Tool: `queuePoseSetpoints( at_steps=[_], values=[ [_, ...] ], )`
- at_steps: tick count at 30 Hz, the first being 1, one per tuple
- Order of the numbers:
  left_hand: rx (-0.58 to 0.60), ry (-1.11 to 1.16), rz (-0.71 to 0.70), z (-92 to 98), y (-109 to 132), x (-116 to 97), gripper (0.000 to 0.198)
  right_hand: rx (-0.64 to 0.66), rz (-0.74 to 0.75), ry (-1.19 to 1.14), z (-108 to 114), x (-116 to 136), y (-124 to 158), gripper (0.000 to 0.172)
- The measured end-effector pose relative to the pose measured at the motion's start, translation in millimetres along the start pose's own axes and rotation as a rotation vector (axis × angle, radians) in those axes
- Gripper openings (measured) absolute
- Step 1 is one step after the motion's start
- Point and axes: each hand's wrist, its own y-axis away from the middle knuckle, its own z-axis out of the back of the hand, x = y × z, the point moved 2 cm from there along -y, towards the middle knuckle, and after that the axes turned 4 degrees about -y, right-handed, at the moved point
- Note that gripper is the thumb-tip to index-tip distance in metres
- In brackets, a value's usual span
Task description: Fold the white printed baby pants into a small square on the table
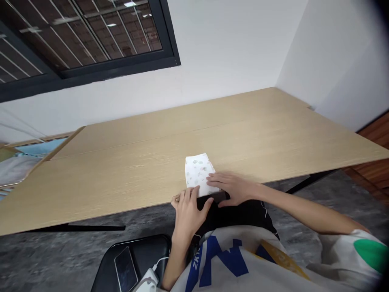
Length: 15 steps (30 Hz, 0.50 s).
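A small folded white cloth with tiny coloured prints lies at the near edge of the wooden table. My left hand rests at the cloth's near left corner, fingers a little bent and thumb held apart. From the right, my right hand reaches over the cloth, its outstretched fingers lying flat on the right side. Neither hand visibly grips the cloth. My fingers cover part of its near edge.
Below the table's front edge, a black stool holds a phone and a white charger with a cable. A bed or crib with blue bedding stands at left. White walls and a barred window are behind.
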Motion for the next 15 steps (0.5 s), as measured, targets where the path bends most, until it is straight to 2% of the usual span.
queuePoseSetpoints(
  at_steps=[4,7,9,12,13,15],
  values=[
    [0.193,0.156,-0.110,17.3,3,18,0.045,-0.074,0.008,0.009,-9,10,17,0.048],
    [0.246,0.218,-0.149,17.1,1,30,0.050,-0.140,-0.030,-0.045,-1,16,17,0.033],
    [0.242,0.261,-0.141,10.8,-4,36,0.045,-0.158,-0.106,-0.106,8,18,14,0.027],
    [0.154,0.334,-0.077,-1.2,-14,42,0.021,-0.182,-0.228,-0.194,18,16,4,0.026],
    [0.122,0.358,-0.044,-5.1,-19,44,0.019,-0.202,-0.255,-0.214,20,14,-1,0.027],
    [0.077,0.407,0.047,-12.7,-28,47,0.028,-0.269,-0.299,-0.226,21,9,-10,0.028]
  ],
)
